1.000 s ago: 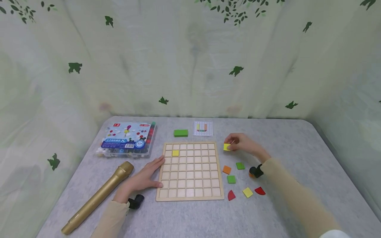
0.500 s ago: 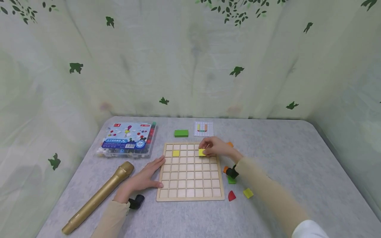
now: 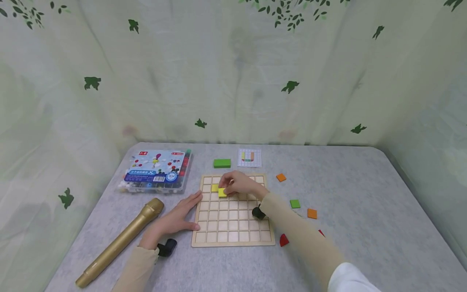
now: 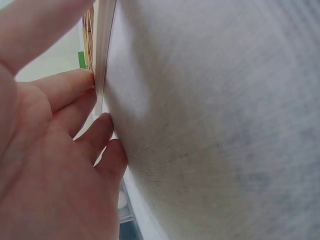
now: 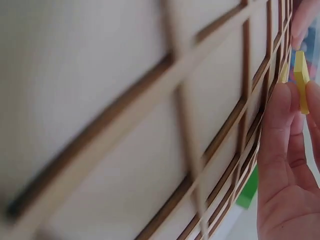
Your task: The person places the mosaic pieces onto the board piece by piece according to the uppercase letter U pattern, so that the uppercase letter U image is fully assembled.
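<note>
A wooden grid board (image 3: 233, 244) lies on the grey table in the head view, with one yellow square tile (image 3: 215, 187) in a cell near its top left. My right hand (image 3: 240, 183) is over the board's upper part and pinches a second yellow square tile (image 3: 221, 193) between thumb and fingers, just below and right of the first. In the right wrist view this held tile (image 5: 301, 75) stands edge-on at the fingertips, above the grid. My left hand (image 3: 176, 218) lies with fingers spread at the board's left side; in the left wrist view its fingertips (image 4: 86, 79) meet the board's edge.
Right of the board lie orange tiles (image 3: 311, 213), a green tile (image 3: 295, 204) and red quarter-round pieces (image 3: 283, 240). Behind it are a green block (image 3: 222, 163) and a pattern card (image 3: 249, 158). A clear kit box (image 3: 157, 171) and a gold microphone (image 3: 120, 242) lie left.
My right hand has carried the yellow tile leftward from beside the board's right edge, across its upper rows, to near the first yellow tile. The left hand has stayed in place.
</note>
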Available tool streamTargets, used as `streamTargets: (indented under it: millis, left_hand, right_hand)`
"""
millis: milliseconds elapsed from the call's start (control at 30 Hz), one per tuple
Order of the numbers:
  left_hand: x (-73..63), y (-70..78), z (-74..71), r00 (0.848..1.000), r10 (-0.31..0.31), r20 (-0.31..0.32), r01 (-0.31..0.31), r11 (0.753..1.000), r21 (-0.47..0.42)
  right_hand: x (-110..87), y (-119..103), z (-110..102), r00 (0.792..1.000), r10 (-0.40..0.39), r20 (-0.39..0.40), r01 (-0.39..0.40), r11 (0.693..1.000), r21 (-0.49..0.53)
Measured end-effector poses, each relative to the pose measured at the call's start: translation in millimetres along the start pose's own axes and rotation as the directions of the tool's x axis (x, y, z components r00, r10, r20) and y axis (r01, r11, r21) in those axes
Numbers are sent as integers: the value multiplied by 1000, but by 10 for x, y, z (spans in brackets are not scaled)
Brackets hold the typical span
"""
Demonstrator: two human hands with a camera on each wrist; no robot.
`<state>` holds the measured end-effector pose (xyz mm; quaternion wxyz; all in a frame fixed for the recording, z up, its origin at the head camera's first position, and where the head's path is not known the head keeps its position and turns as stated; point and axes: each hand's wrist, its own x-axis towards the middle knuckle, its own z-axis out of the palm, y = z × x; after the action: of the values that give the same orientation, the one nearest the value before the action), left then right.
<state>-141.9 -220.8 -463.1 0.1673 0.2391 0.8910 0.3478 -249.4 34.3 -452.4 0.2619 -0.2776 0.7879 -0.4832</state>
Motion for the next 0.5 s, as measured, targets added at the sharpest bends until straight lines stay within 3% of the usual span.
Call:
streamTargets:
  millis: [267,500]
  left_hand:
    - [1,10,-10,1000,-6,3,6,1000,1]
    - [4,-7,1,1000,0,2,0,1000,1]
  right_hand:
    - [147,-124,180,999,-17,-32,13,993,-121]
    - [164,-170,258,998,1,-65,-19,961,-274]
